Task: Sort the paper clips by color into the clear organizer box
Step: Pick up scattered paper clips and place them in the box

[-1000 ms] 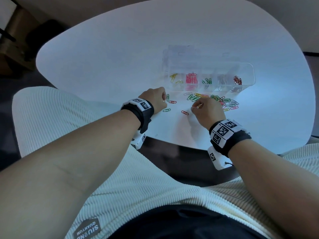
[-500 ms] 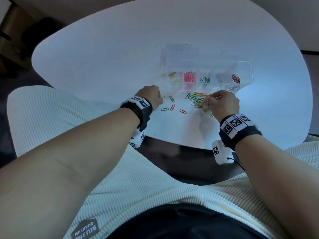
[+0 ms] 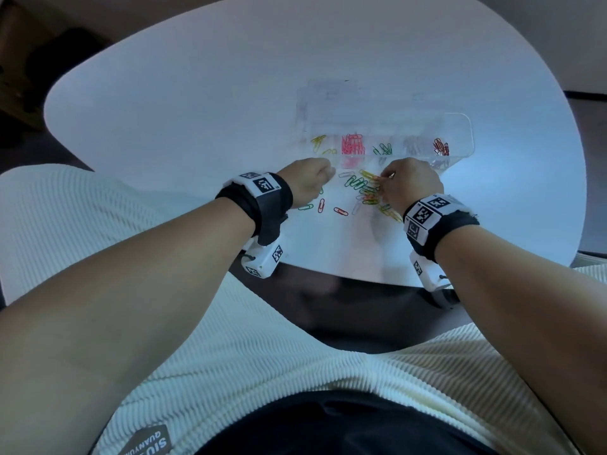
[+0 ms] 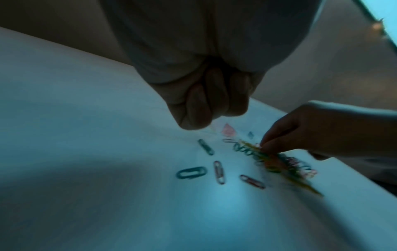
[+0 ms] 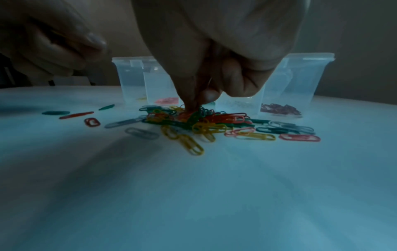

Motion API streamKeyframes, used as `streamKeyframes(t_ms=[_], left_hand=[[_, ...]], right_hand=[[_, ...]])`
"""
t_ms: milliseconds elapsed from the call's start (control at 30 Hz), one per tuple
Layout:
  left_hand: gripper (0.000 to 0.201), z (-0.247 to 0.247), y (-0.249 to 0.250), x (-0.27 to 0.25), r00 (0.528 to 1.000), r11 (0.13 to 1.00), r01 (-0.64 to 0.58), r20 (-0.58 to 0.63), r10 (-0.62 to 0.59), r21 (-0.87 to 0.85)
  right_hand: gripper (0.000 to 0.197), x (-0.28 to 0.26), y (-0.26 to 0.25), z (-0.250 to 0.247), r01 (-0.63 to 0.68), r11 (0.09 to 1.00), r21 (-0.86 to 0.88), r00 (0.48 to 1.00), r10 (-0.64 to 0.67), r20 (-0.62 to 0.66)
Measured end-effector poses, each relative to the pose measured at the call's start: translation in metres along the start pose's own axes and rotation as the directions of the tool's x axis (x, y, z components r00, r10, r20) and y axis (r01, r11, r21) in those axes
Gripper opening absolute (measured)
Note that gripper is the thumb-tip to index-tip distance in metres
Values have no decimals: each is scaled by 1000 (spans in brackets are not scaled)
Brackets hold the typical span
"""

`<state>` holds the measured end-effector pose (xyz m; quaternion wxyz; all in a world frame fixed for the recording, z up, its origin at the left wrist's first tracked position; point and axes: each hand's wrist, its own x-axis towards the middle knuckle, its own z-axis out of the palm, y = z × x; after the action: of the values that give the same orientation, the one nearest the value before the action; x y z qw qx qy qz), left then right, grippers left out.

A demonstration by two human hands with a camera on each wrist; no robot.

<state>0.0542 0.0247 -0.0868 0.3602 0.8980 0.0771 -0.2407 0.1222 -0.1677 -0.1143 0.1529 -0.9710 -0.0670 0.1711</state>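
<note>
The right hand (image 3: 412,185) pinches into the mixed clip pile (image 5: 199,122) on the bench (image 3: 197,110); the left hand (image 3: 307,182) hovers, fingers curled together, contents unclear.

The place looks like a room in a home or a small office, because a rounded white table (image 3: 197,110) stands on a dark floor (image 3: 312,310), with a plain wall behind it and brown wooden furniture (image 3: 13,93) in the corner.
</note>
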Motion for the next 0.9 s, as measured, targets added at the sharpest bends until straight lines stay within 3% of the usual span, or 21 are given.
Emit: streamKeyframes(t_ms=[133,300,400,533,600,733,800,900], left_hand=[[29,9,19,-5,993,997,-64,93,69,-49],[14,10,22,-8,992,980,5,127,21,-200],[22,2,23,-8,996,950,18,84,9,-313],[26,-9,26,-2,1000,931,-17,9,22,-364],[26,-14,30,-1,999,935,-51,-15,49,-350],[27,-23,34,2,993,969,-103,-81,87,-223],[29,-29,35,5,990,978,-103,-116,82,-184],[32,-39,37,8,986,988,-72,-157,50,-137]], right_hand=[[13,-3,6,1,-42,996,82,999,43,-8],[11,-10,16,0,-123,924,363,986,155,-61],[9,-15,18,-4,-182,759,625,971,240,-8],[6,-20,16,-14,-283,567,773,950,278,144],[5,-21,15,-17,-300,476,827,947,250,200],[22,-19,8,-19,-329,254,909,943,131,305],[26,-19,-3,-24,-378,114,919,926,52,374],[25,-19,-26,-35,-445,-10,895,895,-34,444]])
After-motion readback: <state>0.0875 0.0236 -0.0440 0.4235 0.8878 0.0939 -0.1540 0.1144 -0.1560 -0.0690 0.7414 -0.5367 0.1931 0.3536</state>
